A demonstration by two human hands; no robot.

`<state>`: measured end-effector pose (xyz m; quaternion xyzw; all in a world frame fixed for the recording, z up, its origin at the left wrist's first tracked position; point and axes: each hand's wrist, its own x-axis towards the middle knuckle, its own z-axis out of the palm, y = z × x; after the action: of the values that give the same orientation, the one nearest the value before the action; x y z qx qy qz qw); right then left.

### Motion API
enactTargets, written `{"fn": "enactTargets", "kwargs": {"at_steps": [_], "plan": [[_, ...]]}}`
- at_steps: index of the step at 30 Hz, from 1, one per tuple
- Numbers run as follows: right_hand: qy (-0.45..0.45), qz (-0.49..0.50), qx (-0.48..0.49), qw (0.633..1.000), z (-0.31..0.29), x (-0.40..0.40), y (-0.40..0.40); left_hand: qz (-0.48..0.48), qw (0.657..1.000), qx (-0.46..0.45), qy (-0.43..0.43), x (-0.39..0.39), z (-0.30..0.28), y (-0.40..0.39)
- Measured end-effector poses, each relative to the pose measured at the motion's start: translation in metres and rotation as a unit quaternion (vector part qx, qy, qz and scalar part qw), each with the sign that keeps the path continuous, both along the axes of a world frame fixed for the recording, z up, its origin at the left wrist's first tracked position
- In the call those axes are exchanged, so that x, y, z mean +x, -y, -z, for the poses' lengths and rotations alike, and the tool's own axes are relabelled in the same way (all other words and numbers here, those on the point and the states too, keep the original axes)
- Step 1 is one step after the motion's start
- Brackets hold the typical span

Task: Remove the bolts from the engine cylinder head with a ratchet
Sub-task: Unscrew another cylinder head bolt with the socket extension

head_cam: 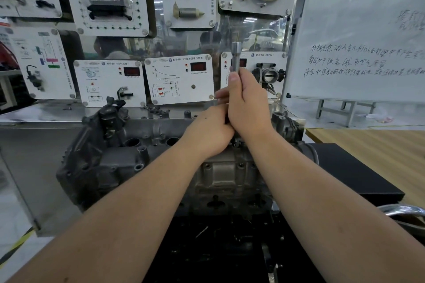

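the tool point(236, 57) is plain silver-grey metal. the engine cylinder head point(142, 149) is dull dark grey, paler and brownish on its front face. the display panels point(179, 78) are white with red readouts and black line diagrams. the whiteboard point(358, 30) is white with black handwriting. the table point(368, 140) is pale wood-grain.

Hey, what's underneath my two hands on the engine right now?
Under both hands sits the grey cylinder head. The right hand grips an upright metal tool; the left hand covers its lower end, so any bolt there is hidden.
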<state>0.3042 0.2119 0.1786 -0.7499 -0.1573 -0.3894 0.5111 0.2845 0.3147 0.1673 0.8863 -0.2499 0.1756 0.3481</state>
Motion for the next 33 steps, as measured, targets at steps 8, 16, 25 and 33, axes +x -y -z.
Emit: {"fn": "enactTargets", "kwargs": {"at_steps": [8,16,25,33], "plan": [[0.037,0.044,-0.068,0.996,0.0001,-0.0039,0.0005,-0.027,1.0,-0.008,0.014,0.0027,0.0009,0.0],[0.008,0.007,-0.014,1.0,-0.0004,-0.0033,-0.0002,-0.008,1.0,-0.004,0.015,-0.0005,-0.0009,-0.0002],[-0.018,0.012,-0.017,1.0,-0.001,0.0011,0.0,-0.011,1.0,0.005,0.003,0.0001,0.0006,0.0008],[0.031,0.025,-0.041,0.998,0.0011,-0.0005,0.0005,-0.025,0.999,-0.015,0.018,-0.0004,-0.001,-0.0004]]}}
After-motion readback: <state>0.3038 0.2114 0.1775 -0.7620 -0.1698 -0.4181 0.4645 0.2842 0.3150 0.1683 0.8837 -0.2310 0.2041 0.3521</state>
